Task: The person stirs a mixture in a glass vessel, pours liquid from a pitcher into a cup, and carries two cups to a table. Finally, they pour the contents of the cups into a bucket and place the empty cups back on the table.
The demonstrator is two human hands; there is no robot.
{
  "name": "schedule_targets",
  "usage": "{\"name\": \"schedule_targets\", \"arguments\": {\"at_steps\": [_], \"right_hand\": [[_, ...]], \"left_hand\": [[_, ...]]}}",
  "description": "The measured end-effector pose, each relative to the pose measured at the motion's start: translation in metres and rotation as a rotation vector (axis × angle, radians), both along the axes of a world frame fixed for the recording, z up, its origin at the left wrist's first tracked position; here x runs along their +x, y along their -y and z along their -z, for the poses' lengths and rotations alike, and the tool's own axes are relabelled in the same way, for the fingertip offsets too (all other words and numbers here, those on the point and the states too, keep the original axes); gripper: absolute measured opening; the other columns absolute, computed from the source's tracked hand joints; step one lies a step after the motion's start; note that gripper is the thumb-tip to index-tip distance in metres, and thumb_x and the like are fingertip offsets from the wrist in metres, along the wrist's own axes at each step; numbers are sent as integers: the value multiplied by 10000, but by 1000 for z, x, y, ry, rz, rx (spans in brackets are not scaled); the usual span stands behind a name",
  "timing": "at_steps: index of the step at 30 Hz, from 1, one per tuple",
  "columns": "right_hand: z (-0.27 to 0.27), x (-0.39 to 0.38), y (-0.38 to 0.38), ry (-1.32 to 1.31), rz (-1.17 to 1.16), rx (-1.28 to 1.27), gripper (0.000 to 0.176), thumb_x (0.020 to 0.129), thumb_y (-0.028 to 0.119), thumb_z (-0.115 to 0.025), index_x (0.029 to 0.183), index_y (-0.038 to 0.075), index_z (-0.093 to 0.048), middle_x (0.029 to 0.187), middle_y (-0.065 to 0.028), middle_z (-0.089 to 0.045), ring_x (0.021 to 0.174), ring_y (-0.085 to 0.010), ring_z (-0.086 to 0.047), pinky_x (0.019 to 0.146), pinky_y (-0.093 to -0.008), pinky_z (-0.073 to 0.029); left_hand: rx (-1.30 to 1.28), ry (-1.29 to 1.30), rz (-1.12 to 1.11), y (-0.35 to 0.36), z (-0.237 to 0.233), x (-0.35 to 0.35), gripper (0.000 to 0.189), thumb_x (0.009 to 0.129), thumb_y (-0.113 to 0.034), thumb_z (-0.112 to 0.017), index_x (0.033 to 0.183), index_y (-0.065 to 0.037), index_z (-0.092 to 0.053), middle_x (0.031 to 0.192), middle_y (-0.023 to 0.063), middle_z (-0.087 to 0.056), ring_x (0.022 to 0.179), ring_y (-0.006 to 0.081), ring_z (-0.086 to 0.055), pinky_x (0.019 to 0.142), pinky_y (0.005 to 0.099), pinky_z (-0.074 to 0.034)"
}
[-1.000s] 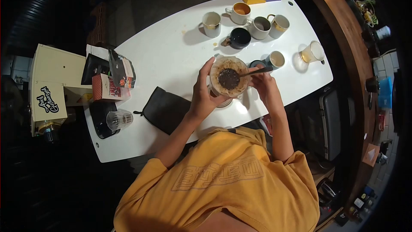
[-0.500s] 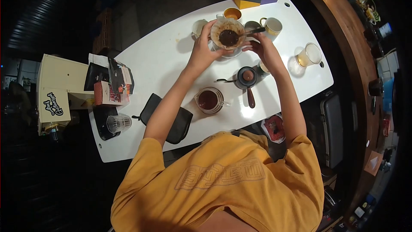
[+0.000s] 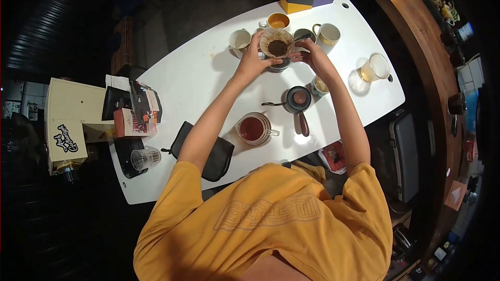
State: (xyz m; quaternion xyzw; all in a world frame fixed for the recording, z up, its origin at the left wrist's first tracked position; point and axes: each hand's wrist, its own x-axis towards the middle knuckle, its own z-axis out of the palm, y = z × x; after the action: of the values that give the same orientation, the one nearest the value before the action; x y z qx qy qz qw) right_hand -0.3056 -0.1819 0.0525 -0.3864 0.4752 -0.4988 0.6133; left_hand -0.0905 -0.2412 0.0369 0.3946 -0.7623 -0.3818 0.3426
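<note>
A coffee dripper [image 3: 285,36], lined with a paper filter and dark wet grounds, sits between my hands near the far side of the white table [image 3: 192,78]. My left hand [image 3: 253,60] is wrapped round its left side, with the thumb along the lower front. The fingers of my right hand [image 3: 312,56] are closed at the dripper's right edge. A dark spoon handle [image 3: 303,37] sticks out on that side. Below the dripper shows a dark round vessel [image 3: 279,65], partly covered by it. Nearer me stands a glass server [image 3: 253,128] of reddish-brown coffee.
Cups surround the dripper: a white cup [image 3: 239,39], an orange-lined cup [image 3: 278,20] and a mug [image 3: 328,33]. A dark round pot [image 3: 298,99] with a brown handle lies mid-table. A glass [image 3: 375,67] stands right; a black pouch [image 3: 212,157] and tumbler [image 3: 145,159] lie left.
Both hands and the dripper have come down slightly, and the dripper now appears smaller. More of the cups around it shows. The table things shift a little with the camera.
</note>
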Motion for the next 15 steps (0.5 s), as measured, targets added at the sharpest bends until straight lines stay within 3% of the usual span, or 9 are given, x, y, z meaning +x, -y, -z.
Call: {"name": "schedule_targets", "arguments": {"at_steps": [3, 4, 7, 15], "right_hand": [[4, 2, -2, -34, 37, 11, 557, 1054, 351, -275, 1302, -125, -426, 1249, -204, -546, 982, -237, -642, 870, -319, -520], [-2, 3, -4, -34, 26, 46, 529, 1061, 342, -255, 1292, -99, -434, 1131, -190, -589, 996, -236, -624, 945, -354, -488], [0, 4, -5, -28, 29, 49, 533, 1060, 335, -258, 1307, -108, -422, 1156, -192, -580, 1009, -230, -623, 945, -351, -488], [-5, -1, -13, -45, 19, 71, 437, 1043, 237, -333, 1303, -101, -433, 1207, -194, -580, 1041, -221, -630, 957, -331, -497]], "left_hand": [[-8, -11, 13, 1, 7, 0, 993, 620, -248, -909, 1398, -64, -321, 1314, 202, -530, 1236, 306, -531, 1052, 404, -433], [-10, -28, 19, -1, 6, 0, 983, 614, -293, -908, 1381, -68, -335, 1290, 213, -551, 1209, 340, -551, 1026, 413, -451], [72, -27, 25, -3, 0, -1, 1000, 612, -232, -917, 1404, -47, -333, 1328, 185, -517, 1256, 278, -518, 1080, 397, -413], [12, 56, 14, -7, -3, -3, 1056, 612, -337, -908, 1441, -83, -305, 1365, 205, -482, 1282, 321, -485, 1078, 425, -404]]}}
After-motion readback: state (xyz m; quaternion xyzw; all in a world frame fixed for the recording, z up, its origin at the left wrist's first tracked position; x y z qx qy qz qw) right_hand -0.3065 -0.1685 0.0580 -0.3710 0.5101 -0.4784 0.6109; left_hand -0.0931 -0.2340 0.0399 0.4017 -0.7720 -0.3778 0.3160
